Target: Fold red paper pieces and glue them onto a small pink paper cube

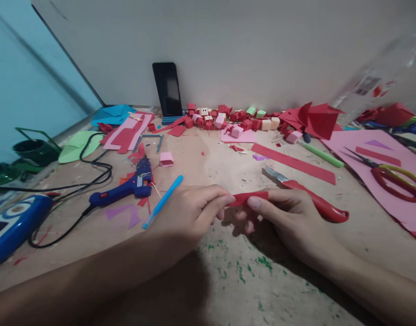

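Note:
A short strip of red paper (244,197) is stretched between my two hands above the table. My left hand (197,209) pinches its left end, the fingers pressed together. At the other end, my right hand (284,208) grips the strip between thumb and fingers, the thumb lying on top. A blue pen-like stick (163,202) lies just beyond my left wrist. Close behind my right hand rests a red-handled knife (316,201), its blade pointing left. A small pink paper loop (166,159) stands on the table farther back.
A blue glue gun (126,186) with a black cord lies at left. Several small folded paper cubes (237,130) line the wall beside a propped phone (167,89). Scissors (394,179) lie on pink paper (344,140) at right. A long red strip (296,164) lies behind the knife.

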{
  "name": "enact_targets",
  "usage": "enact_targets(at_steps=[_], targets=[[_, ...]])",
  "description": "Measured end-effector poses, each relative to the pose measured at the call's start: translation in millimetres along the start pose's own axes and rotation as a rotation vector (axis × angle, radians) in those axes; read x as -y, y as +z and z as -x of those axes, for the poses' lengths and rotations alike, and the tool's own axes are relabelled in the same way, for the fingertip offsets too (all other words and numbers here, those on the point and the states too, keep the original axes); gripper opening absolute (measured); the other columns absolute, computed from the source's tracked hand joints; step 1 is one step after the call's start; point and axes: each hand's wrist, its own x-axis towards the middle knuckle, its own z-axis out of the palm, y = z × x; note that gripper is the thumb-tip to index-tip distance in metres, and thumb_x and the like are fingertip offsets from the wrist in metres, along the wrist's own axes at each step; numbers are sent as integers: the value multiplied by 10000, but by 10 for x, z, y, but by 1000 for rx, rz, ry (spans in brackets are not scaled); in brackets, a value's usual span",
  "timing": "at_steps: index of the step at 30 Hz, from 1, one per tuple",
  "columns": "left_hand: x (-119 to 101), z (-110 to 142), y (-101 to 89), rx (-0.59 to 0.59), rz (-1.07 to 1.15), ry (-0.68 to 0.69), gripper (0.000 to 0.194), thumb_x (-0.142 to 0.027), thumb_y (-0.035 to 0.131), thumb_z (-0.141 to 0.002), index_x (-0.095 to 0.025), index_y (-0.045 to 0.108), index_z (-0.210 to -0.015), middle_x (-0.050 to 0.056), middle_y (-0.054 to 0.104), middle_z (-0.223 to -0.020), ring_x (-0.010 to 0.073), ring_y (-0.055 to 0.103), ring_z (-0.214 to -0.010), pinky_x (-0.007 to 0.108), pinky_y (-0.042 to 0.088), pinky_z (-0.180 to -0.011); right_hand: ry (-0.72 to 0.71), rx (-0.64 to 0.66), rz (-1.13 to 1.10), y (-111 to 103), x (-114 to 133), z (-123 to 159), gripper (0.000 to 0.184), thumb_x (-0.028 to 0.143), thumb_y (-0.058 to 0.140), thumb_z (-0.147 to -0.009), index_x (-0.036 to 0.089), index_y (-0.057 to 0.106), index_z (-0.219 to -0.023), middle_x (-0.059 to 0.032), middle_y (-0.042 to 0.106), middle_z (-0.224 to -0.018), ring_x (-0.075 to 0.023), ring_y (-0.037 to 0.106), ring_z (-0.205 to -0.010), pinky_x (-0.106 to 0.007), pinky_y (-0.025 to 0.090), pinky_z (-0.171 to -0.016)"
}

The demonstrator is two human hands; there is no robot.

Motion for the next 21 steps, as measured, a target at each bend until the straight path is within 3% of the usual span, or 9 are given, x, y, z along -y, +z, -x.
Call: enact_targets(at_steps=[7,11,13,17,21], targets=[[-40,8,34,109,-43,62,320,-204,507,-1040,-188,718,-800,-12,759,-770,109,657,-691,218,469,-712,106,92,24,45,-6,1,333,478,817,-850,171,819,-720,-55,730,-614,-132,625,-515,-228,495,-453],[-100,-15,4,196,209,-220,264,-351,623,-999,-191,729,-818,0,784,-782,132,667,-680,230,463,-624,78,76,63,38,-29,12,368,505,808,-860,162,822,-725,-80,752,-646,-149,650,-538,-258,527,-488],[-105,-34,-10,217,339,-308,242,-336,659,-970,-180,727,-796,10,777,-771,139,681,-704,226,483,-630,59,76,79,29,-26,10,366,504,801,-868,163,827,-738,-95,779,-699,-159,676,-567,-275,558,-528],[-84,-78,-36,170,352,-361,225,-221,675,-916,-157,729,-708,-7,687,-627,106,607,-585,205,468,-571,60,104,85,-1,-3,-8,356,495,797,-880,165,829,-749,-99,801,-733,-171,711,-600,-288,591,-584],[-73,-110,-62,144,384,-398,192,-190,665,-904,-146,749,-737,-14,652,-576,97,584,-529,183,458,-508,56,137,39,-38,3,-32,346,472,781,-904,156,831,-772,-96,808,-745,-168,727,-618,-285,592,-627]])
